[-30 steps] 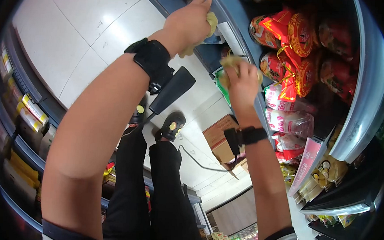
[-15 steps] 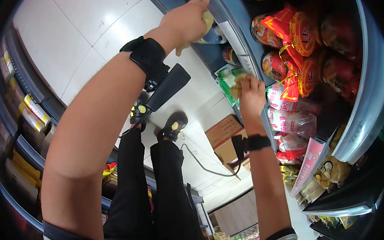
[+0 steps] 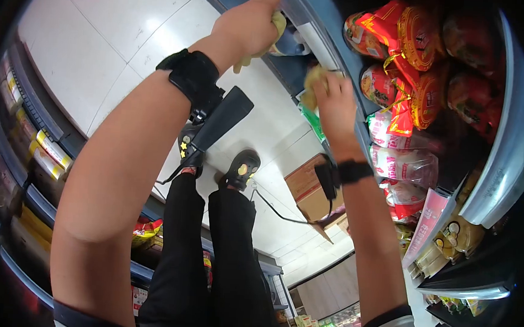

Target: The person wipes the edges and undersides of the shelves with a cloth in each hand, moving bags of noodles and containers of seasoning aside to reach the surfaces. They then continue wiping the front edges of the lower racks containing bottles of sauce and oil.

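My left hand [image 3: 246, 29] is at the top of the view by the blue-grey shelf edge, fingers curled around a pale yellow cloth [image 3: 279, 25]. Part of this cloth hangs below the palm. Lower and to the right, my right hand [image 3: 337, 111] grips a crumpled tan-yellow cloth [image 3: 316, 83] against or just beside the shelf's front edge [image 3: 339, 51]. A white label strip [image 3: 317, 40] runs along that edge between the two hands. Beneath the right hand, a green package [image 3: 312, 120] is partly hidden.
Red-wrapped jars [image 3: 416, 38] and pink-white packs [image 3: 403, 163] fill the shelf on the right. An open cardboard box [image 3: 308, 190] sits on the tiled floor [image 3: 101, 40] near my shoes [image 3: 242, 169]. Another stocked shelf [image 3: 39, 180] runs along the left. A black cable [image 3: 277, 213] dangles near my right wrist.
My right hand has moved up and left along the shelf edge with its cloth, toward my left hand. My left hand has shifted only slightly, still holding its cloth.
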A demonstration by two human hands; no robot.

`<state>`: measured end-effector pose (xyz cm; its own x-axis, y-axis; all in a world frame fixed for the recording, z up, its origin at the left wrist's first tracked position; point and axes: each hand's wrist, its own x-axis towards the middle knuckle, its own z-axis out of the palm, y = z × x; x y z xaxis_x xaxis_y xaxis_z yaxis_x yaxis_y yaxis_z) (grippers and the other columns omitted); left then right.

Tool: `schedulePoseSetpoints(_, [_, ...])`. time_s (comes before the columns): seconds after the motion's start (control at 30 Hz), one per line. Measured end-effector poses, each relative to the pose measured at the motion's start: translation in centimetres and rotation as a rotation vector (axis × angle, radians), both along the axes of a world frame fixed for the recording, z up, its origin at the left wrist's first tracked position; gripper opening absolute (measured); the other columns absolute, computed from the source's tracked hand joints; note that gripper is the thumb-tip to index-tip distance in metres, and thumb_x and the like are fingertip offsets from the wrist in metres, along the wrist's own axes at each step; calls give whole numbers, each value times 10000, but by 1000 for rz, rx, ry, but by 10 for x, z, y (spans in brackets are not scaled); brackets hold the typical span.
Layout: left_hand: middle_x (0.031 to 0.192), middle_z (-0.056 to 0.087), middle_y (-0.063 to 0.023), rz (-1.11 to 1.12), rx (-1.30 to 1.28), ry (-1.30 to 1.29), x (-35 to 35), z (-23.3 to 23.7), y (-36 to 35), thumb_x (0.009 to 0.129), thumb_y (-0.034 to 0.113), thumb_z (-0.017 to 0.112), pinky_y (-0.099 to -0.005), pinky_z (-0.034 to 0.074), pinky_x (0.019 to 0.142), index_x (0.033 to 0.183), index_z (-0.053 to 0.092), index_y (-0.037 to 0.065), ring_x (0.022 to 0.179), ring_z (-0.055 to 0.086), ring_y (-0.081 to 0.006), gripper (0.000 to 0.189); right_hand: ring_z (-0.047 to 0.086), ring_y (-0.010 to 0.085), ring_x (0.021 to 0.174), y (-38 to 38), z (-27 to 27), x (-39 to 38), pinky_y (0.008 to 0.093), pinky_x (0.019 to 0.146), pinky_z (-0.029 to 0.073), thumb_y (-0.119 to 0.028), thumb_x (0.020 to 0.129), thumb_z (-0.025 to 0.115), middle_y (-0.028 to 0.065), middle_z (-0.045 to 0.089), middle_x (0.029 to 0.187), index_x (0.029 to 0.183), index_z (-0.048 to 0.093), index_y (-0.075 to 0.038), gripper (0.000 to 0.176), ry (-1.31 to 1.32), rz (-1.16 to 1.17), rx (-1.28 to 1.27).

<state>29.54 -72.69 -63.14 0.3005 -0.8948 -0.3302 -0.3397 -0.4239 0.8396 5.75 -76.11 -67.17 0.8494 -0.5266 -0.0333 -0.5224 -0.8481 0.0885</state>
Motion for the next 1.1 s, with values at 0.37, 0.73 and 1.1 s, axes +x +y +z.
schedulePoseSetpoints(0.37, [1438,182,37,-85,-73,-237,-3,-43,-5,708,97,417,-325,401,893,1330,318,101,1128,459,-256,630,482,242,947,21,27,28,335,723,481,-80,631,571,24,533,980,804,607,-97,177,-234,96,121])
schedulePoseSetpoints(0.73, [1414,242,-61,174,-202,-222,-29,0,18,721,99,478,-338,414,880,1320,285,51,1127,456,-270,630,501,296,973,74,50,-107,322,731,496,-77,710,550,57,523,995,900,610,-87,199,228,-378,205])
schedulePoseSetpoints(1.1, [1118,517,-188,171,49,400,-83,185,164,699,-2,496,-312,384,910,1212,408,-6,1044,511,-272,520,484,200,956,175,276,-181,292,826,426,-90,659,547,-8,550,1011,851,623,-145,214,13,-49,537])
